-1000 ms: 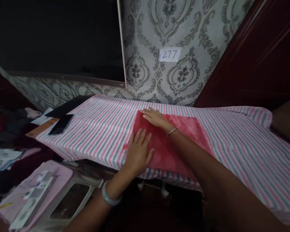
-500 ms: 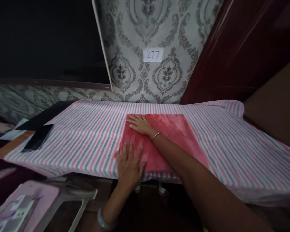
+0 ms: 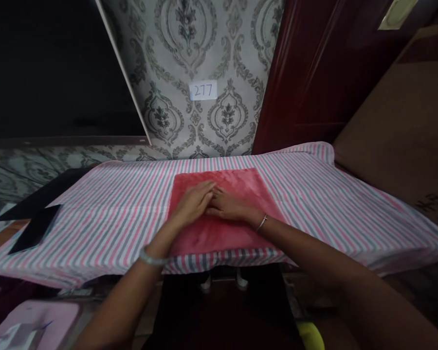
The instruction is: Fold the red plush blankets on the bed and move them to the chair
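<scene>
A red plush cloth [image 3: 211,238] lies flat on a striped pink, grey and white tablecloth [image 3: 131,194]. Near the middle of the red cloth my two hands come together. My left hand [image 3: 194,203], with a pale bangle at the wrist, has its fingers stretched out over the fingertips of my right hand [image 3: 229,206]. A thin bracelet is on my right wrist, and that hand rests on the plush with its fingers extended, partly covered by the left. Neither hand grasps anything.
A dark phone [image 3: 36,228] lies toward the tablecloth's left end. Behind are a dark screen [image 3: 58,73] and a wall card reading 277 [image 3: 203,90]. A large cardboard box [image 3: 405,131] stands at right. A pink stool [image 3: 40,316] is at lower left.
Both hands have moved from the left part of the red cloth to its middle and now overlap at the fingers. The view has turned a little to the right.
</scene>
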Demonstrator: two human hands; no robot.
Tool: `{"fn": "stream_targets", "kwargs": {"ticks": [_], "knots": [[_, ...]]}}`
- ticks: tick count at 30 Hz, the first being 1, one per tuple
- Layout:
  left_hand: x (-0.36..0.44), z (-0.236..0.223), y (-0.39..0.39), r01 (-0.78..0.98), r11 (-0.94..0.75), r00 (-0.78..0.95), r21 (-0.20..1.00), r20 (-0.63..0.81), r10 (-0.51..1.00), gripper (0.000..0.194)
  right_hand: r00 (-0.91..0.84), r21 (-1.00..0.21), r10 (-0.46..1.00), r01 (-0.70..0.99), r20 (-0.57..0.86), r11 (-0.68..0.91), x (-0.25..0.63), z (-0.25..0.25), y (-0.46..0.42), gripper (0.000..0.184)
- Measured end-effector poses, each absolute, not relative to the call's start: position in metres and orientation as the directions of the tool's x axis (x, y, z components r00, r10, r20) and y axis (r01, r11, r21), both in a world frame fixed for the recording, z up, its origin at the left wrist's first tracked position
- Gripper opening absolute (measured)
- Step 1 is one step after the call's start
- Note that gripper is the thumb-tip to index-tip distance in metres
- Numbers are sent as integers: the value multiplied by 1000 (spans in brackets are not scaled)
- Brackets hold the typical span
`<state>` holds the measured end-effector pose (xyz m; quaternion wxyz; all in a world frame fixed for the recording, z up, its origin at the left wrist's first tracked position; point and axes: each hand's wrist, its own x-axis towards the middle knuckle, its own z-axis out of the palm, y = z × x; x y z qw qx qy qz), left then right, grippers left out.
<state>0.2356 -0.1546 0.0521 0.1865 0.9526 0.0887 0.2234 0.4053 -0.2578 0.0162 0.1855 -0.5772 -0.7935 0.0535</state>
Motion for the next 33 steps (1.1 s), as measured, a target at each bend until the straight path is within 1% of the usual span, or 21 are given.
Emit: {"fn": "stream_targets", "kwargs": {"ticks": [1,2,5,7,8,10,12,15,18,22,23,25,27,28,29,31,33], "knots": [[258,57,-146,51,-911,931,409,311,192,52,-270,-289,934,898,235,332,403,14,-262,52],[279,59,-138,56,-912,962,405,224,158,52,-273,-280,933,900,235,334,402,12,-264,53],[325,51,-119,197,-935,978,295,8,208,52,-245,-262,940,916,238,305,398,6,-263,54],[337,39,-108,260,-932,966,253,-69,251,55,-220,-269,953,924,210,272,396,3,-262,53],[339,33,-104,262,-929,965,261,-89,247,56,-206,-279,960,926,189,253,396,2,-262,53],[337,24,-95,222,-924,974,311,-104,199,58,-191,-310,971,923,142,227,394,1,-266,55],[334,19,-88,185,-919,982,348,-103,159,58,-218,-347,971,907,98,238,390,0,-276,58],[334,17,-85,195,-924,980,330,-106,169,60,-302,-373,950,875,74,308,381,-3,-300,61],[338,15,-87,193,-933,981,304,-87,175,60,-324,-351,939,871,117,345,367,-11,-330,63],[339,11,-92,203,-943,979,263,-48,198,59,-285,-354,947,879,148,319,352,-17,-363,64],[338,11,-94,214,-945,977,249,-44,209,59,-284,-376,947,870,148,319,352,-15,-368,64],[336,13,-96,230,-946,973,228,-44,226,60,-306,-460,937,817,166,348,358,-4,-372,60],[337,20,-100,239,-947,970,213,-23,240,60,-295,-533,926,758,235,377,375,14,-370,55],[339,25,-102,232,-950,971,207,0,237,59,-264,-544,926,752,269,372,387,23,-367,54],[343,31,-105,212,-955,974,208,29,223,58,-222,-537,930,766,294,353,400,30,-363,53],[356,44,-113,129,-963,986,238,72,150,56,-149,-485,941,826,305,288,427,39,-354,48],[376,53,-123,19,-958,998,288,49,35,56,-127,-442,951,863,282,246,450,37,-346,44]]}}
